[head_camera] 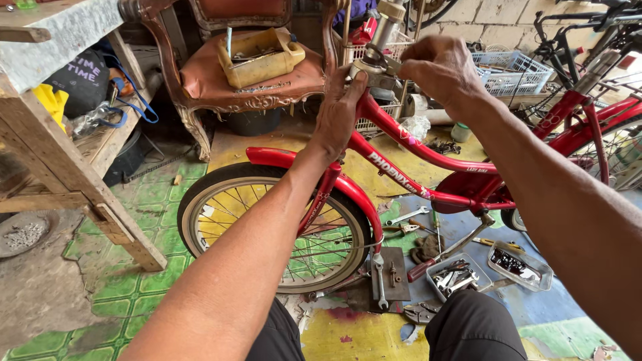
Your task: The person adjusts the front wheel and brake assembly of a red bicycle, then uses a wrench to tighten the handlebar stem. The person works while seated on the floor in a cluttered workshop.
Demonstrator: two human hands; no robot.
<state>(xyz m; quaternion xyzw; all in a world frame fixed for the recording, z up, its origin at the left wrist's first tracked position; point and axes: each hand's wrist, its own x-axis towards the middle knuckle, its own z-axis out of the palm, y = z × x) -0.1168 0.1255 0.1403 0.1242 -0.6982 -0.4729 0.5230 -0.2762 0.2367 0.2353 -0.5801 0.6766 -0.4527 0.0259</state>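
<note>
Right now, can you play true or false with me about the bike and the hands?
1. The bike frame is red. True.
2. The left hand grips the front wheel. False: it holds the frame near the head tube.
3. A yellow tub sits on the chair. True.
4. The right hand rests on the floor. False: it is up at the top of the head tube.
5. Wrenches lie in a tray on the floor. True.
</note>
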